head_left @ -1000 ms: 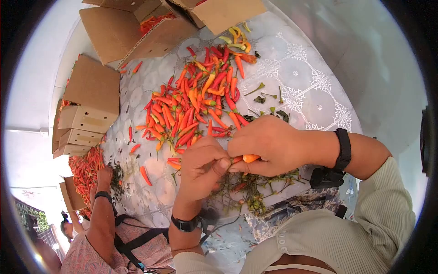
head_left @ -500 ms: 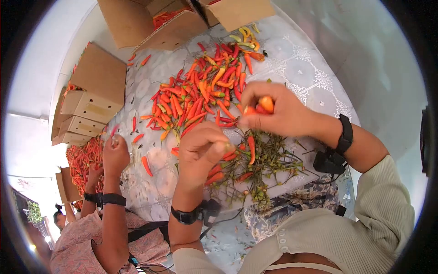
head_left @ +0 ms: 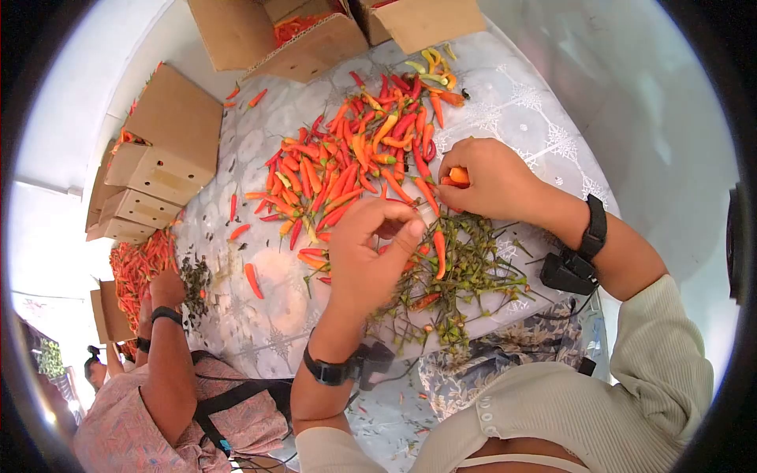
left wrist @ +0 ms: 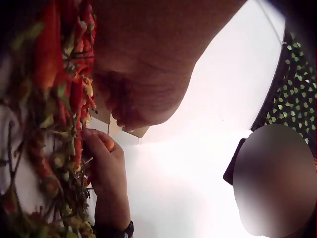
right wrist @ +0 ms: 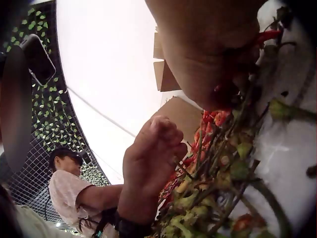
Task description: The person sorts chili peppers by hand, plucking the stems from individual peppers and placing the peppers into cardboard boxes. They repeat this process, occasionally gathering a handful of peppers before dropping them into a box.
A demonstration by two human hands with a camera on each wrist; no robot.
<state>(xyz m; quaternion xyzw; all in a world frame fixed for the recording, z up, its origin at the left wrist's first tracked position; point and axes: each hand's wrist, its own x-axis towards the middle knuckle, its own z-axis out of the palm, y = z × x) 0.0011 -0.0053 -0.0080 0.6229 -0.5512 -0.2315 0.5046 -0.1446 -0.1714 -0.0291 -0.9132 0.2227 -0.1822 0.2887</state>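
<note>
Several orange and red chili peppers (head_left: 459,175) are gripped in the curled fingers of my right hand (head_left: 493,180), at the pile's near right edge. My left hand (head_left: 367,256) hovers over the stem heap with fingers bent and thumb near the index finger; I cannot tell whether a stem is between them. In the right wrist view a thin green stem (right wrist: 184,169) overlaps the left fingertips. Loose picked stems (head_left: 465,299) lie heaped below both hands, with a red-orange chili (head_left: 439,254) on top. The chili pile (head_left: 339,165) spreads beyond the hands.
Open cardboard boxes (head_left: 303,55) stand at the far edge, with more boxes (head_left: 169,130) at the left. Another person's arm (head_left: 169,347) reaches into a red chili heap (head_left: 134,276). A few yellowish chilies (head_left: 432,67) lie at the back of the patterned tablecloth (head_left: 536,102).
My hands were together around chilies, then parted; the right moved up and away toward the pile with its chilies. The left has shifted slightly right. The other person's hand rose with a chili, then lowered.
</note>
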